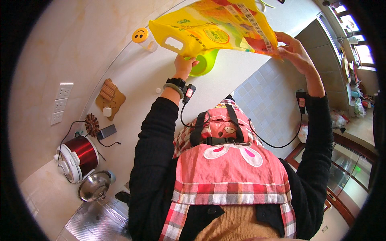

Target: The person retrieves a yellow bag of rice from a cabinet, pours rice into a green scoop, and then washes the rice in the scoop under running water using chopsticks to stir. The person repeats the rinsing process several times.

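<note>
A large yellow plastic bag (201, 32) with a cut-out handle is held up and tilted over the counter. My left hand (185, 66) is closed on its lower edge beside the handle hole, with the thumb close to a lime-green bowl (204, 64). My right hand (295, 52) grips the bag's right end between thumb and fingers. Partly covered by the bag, the bowl sits below it on the white counter (233, 72), and its contents cannot be made out.
A jar with a yellow smiley lid (140, 35) stands by the wall. Further left lie a wooden board (116, 98), a black box-shaped device (106, 131), a red cooker (82, 156) and a metal lid (94, 186). Cables hang from devices at both wrists.
</note>
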Demonstrator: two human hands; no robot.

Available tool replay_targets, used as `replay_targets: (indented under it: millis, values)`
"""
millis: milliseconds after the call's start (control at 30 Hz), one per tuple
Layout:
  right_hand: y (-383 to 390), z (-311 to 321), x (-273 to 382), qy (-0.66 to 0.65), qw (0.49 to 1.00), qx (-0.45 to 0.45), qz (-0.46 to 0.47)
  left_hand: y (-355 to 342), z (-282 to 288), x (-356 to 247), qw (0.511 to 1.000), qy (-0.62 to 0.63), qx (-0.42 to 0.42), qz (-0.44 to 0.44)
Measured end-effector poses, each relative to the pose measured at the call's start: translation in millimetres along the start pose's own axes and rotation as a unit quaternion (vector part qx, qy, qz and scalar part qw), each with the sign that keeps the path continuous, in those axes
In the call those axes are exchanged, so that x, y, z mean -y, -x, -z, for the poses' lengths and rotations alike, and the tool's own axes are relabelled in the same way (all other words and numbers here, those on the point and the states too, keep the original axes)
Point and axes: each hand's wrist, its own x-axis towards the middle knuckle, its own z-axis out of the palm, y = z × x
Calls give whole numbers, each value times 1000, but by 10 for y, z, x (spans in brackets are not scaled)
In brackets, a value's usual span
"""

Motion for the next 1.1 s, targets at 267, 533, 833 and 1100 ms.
replay_targets:
  millis: [267, 533, 833, 1100]
  values:
    - [-35, -76, 50, 55, 992, -96, 63, 44, -22, -53, 1000, 5, -15, 11]
    - [-60, 74, 89, 13, 976, -195, 93, 80, -43, -53, 1000, -19, 9, -17]
    - [-135, 90, -75, -85, 945, -284, 142, 71, 19, -14, 995, -18, 58, -76]
    - [-164, 47, -181, -117, 932, -316, 131, 76, 54, -2, 991, -66, 45, -111]
